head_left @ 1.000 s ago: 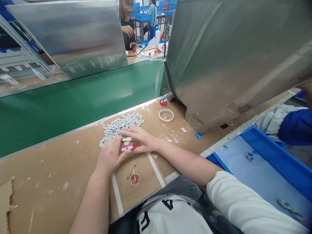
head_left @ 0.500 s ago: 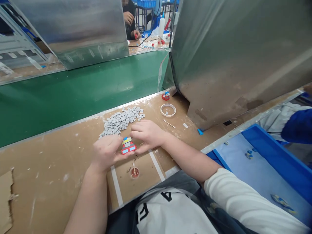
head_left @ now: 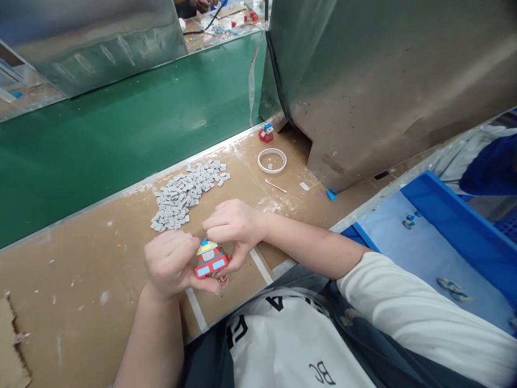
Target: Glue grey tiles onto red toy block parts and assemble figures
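Observation:
Between my two hands is a small red toy vehicle (head_left: 209,261) with light-blue panels, a grey middle and a yellow and blue top. My left hand (head_left: 173,261) grips its left side, fingers curled and thumb underneath. On the other side, my right hand (head_left: 236,229) pinches it with bent fingers and thumb. Behind the toy a small cup (head_left: 223,278) with reddish contents is mostly hidden by my hand. Beyond my hands lies a heap of small grey rectangular pieces (head_left: 183,196) on the brown table.
A roll of white tape (head_left: 272,161), a cotton swab (head_left: 276,186) and a red and blue toy (head_left: 266,132) lie further back. To my right is a blue tray (head_left: 456,210) with several small pieces. A green panel (head_left: 121,129) and a metal sheet (head_left: 363,81) border the table.
My hands have brought the toy slightly nearer to me, over the cup, which is now mostly covered. The view has tilted downward.

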Demonstrator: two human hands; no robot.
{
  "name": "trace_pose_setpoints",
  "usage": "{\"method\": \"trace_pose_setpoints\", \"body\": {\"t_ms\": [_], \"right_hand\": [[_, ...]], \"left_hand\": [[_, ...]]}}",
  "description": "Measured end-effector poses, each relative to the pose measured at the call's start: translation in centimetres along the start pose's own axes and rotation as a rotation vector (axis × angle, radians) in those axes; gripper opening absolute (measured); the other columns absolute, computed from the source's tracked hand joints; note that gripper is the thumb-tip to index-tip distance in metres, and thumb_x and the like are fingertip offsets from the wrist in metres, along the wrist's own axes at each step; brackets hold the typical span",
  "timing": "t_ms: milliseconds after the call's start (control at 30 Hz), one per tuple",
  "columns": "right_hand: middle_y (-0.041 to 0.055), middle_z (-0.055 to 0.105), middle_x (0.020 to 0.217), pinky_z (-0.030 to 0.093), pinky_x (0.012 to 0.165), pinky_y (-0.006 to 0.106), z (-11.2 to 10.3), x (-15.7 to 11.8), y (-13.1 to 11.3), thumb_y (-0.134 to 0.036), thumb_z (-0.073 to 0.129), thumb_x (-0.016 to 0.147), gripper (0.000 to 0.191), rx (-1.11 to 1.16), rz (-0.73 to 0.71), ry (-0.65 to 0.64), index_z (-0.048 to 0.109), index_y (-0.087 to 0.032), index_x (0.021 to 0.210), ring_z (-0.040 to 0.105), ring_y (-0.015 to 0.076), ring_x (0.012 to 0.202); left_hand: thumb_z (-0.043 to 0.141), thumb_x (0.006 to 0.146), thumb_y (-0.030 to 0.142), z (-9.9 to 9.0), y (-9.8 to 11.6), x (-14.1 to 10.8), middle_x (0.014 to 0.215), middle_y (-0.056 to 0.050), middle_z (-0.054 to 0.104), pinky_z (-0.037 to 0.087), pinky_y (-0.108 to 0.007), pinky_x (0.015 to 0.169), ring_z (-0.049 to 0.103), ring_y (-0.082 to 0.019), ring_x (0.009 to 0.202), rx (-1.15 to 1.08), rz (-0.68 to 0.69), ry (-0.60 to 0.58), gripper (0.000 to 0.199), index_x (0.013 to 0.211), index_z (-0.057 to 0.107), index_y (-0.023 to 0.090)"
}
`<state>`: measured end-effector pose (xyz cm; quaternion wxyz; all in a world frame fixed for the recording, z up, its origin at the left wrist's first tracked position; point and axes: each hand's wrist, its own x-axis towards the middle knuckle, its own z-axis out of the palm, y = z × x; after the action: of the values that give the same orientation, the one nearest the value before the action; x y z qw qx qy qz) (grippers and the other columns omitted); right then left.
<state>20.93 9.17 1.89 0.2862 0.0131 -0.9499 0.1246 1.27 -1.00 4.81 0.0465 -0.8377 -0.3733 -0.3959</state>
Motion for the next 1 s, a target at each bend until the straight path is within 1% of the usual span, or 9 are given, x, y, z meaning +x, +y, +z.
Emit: {"method": "trace_pose_setpoints", "body": {"t_ms": [67,133,300,500,667,833,900,1000], "right_hand": [[-0.0034,0.046,0.072,0.031,0.068,0.033,0.0,0.0,-0.2,-0.068,0.05,0.106,0.054,0.027,-0.009,0.056,0.05,-0.024,0.076,0.045,0.0147,0.065],[-0.0035,0.046,0.072,0.032,0.068,0.032,-0.1,0.1,-0.2,-0.064,0.051,0.107,0.052,0.042,-0.012,0.066,0.049,-0.024,0.075,0.045,0.0147,0.065],[-0.0036,0.045,0.073,0.034,0.07,0.031,-0.3,0.3,-0.1,-0.063,0.053,0.107,0.051,0.038,-0.017,-0.014,0.049,-0.024,0.076,0.044,0.0147,0.065],[-0.0036,0.043,0.072,0.034,0.07,0.032,-0.3,0.3,-0.2,-0.064,0.052,0.107,0.05,0.027,-0.046,-0.023,0.05,-0.024,0.077,0.042,0.0153,0.065],[-0.0029,0.043,0.072,0.034,0.069,0.033,-0.4,0.3,-0.3,-0.064,0.05,0.108,0.051,0.018,-0.064,-0.054,0.05,-0.024,0.077,0.042,0.0162,0.064],[-0.0024,0.045,0.073,0.032,0.068,0.034,-0.2,0.2,0.0,-0.069,0.055,0.103,0.053,-0.001,-0.072,-0.114,0.049,-0.024,0.076,0.044,0.0158,0.065],[-0.0026,0.044,0.073,0.032,0.068,0.034,0.0,0.1,0.2,-0.073,0.053,0.102,0.056,-0.021,-0.06,-0.087,0.049,-0.024,0.076,0.044,0.0157,0.065],[-0.0029,0.043,0.072,0.031,0.067,0.034,0.3,-0.2,0.7,-0.077,0.046,0.103,0.059,-0.055,-0.031,0.021,0.048,-0.025,0.077,0.043,0.0158,0.064]], "left_hand": [[0.051,0.103,0.082,0.2,0.1,0.0,0.055,0.004,0.036,0.024,-0.035,0.05,0.033,-0.014,0.049,-0.05,-0.017,0.016,0.067,0.071,0.053,0.023],[0.056,0.104,0.078,0.3,0.1,0.0,0.055,0.004,0.036,0.024,-0.034,0.05,0.033,-0.014,0.049,-0.07,-0.032,0.017,0.065,0.071,0.055,0.022],[0.06,0.103,0.076,0.1,0.1,0.0,0.057,0.005,0.034,0.024,-0.033,0.051,0.031,-0.014,0.05,-0.078,-0.037,0.014,0.061,0.073,0.056,0.022],[0.055,0.108,0.071,-0.1,0.2,0.1,0.059,0.005,0.035,0.024,-0.033,0.052,0.031,-0.014,0.051,-0.106,-0.025,-0.007,0.055,0.082,0.057,0.022],[0.052,0.109,0.071,-0.2,0.4,0.4,0.058,0.004,0.039,0.026,-0.035,0.051,0.033,-0.014,0.05,-0.106,-0.012,-0.024,0.056,0.083,0.058,0.022],[0.057,0.107,0.068,0.0,0.2,0.0,0.057,0.004,0.038,0.026,-0.035,0.051,0.032,-0.015,0.049,-0.125,-0.024,-0.006,0.051,0.082,0.059,0.023],[0.06,0.107,0.066,0.2,0.0,-0.3,0.056,0.004,0.04,0.026,-0.035,0.052,0.034,-0.015,0.049,-0.111,-0.036,0.0,0.05,0.082,0.061,0.023],[0.058,0.107,0.068,0.6,-0.4,-0.7,0.057,0.004,0.042,0.028,-0.034,0.053,0.037,-0.015,0.05,-0.046,-0.067,0.016,0.051,0.085,0.062,0.023]]}}
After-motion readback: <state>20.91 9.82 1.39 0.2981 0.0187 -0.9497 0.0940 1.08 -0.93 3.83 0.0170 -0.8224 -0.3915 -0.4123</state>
